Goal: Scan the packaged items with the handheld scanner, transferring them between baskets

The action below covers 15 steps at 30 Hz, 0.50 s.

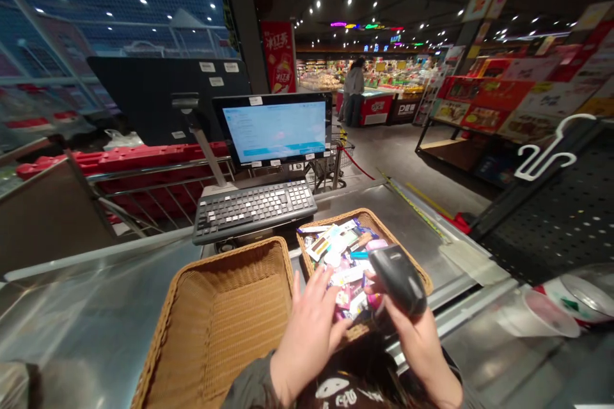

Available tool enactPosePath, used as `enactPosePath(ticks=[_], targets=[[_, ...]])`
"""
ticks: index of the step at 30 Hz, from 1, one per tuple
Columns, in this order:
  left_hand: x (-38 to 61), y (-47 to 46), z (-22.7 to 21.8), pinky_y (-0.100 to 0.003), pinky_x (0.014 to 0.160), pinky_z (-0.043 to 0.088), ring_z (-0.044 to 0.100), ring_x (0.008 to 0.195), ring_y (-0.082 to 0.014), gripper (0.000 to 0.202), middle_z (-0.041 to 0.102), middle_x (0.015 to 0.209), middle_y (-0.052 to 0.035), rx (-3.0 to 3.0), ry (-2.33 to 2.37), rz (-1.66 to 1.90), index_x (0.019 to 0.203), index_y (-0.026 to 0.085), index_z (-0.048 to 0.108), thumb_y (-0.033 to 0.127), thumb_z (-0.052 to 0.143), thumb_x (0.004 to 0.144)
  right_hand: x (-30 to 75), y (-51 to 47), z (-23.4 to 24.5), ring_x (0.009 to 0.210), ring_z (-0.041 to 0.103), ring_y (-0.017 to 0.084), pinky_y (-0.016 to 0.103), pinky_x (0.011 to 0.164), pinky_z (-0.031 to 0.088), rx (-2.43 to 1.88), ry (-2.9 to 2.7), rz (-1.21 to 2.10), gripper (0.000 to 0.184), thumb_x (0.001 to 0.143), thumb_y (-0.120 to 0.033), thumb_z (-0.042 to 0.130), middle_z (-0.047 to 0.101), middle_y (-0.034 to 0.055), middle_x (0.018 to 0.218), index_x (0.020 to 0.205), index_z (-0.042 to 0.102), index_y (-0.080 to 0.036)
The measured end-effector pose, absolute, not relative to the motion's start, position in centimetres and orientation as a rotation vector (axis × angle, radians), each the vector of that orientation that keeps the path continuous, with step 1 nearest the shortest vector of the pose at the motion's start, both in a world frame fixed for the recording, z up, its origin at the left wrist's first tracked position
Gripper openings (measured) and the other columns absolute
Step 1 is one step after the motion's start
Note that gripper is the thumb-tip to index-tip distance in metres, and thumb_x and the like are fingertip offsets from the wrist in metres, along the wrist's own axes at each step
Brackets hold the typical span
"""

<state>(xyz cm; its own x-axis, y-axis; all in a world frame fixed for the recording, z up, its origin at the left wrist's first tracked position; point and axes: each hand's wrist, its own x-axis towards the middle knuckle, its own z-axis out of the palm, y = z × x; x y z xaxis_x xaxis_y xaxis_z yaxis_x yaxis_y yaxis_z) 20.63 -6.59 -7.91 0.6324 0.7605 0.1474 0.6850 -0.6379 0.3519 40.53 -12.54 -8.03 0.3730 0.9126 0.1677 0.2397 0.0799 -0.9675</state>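
Gripped in my right hand (418,331) is a black handheld barcode scanner (399,276), held over the right part of a wicker basket (368,217). That basket is filled with small packaged goods (343,249) in mixed colours. My left hand (314,316) reaches over the basket's near left edge, fingers apart, close to the packages; whether its fingertips touch any is unclear. To the left stands a second wicker basket (230,326) with its woven bottom showing.
Behind the baskets are a keyboard (256,209) and a lit monitor (275,131), with a second screen (165,99) turned away. A white plastic cup (542,314) stands on the right. A metal counter (91,326) extends left. A person (354,91) stands far back.
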Motion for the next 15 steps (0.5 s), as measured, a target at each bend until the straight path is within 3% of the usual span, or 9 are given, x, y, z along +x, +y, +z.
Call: enactPosePath(ticks=[3,6,11,15], targets=[[20.3,-3.9,-8.0,-0.071,0.116,0.017,0.032,0.145,-0.0369,0.034,0.044,0.152,-0.0164,2.575,1.428,0.395,0.118,0.017,0.063,0.037,0.059,0.091,43.5,-12.2,-7.9,0.086,0.074,0.028,0.038,0.08,0.061,-1.441,-0.971,0.704,0.042,0.088,-0.056,0.06,0.077,0.0134,0.095,0.092,0.076,-0.017],[20.5,-1.7,-8.7,-0.069,0.116,0.017,0.032,0.145,-0.0362,0.036,0.044,0.152,-0.0163,2.585,1.518,0.336,0.117,0.017,0.063,0.041,0.059,0.09,44.9,-12.0,-7.7,0.071,0.072,0.027,0.038,0.07,0.06,-1.511,-0.955,0.712,0.043,0.082,-0.058,0.065,0.077,0.0123,0.082,0.082,0.075,-0.017],[22.3,0.1,-9.8,-0.069,0.116,0.016,0.031,0.146,-0.036,0.048,0.042,0.153,-0.0175,2.562,1.562,0.237,0.123,0.017,0.062,0.05,0.058,0.089,45.3,-11.7,-7.5,0.081,0.072,0.03,0.04,0.078,0.058,-1.632,-0.971,0.514,0.045,0.07,-0.053,0.077,0.077,0.0112,0.084,0.093,0.074,-0.015],[24.2,1.1,-10.5,-0.068,0.117,0.014,0.03,0.145,-0.0389,0.057,0.041,0.154,-0.0194,2.577,1.582,0.294,0.121,0.015,0.066,0.058,0.06,0.085,45.8,-11.2,-7.0,0.085,0.073,0.031,0.041,0.079,0.058,-1.633,-1.114,0.568,0.043,0.073,-0.051,0.073,0.078,0.0114,0.085,0.094,0.074,-0.014]])
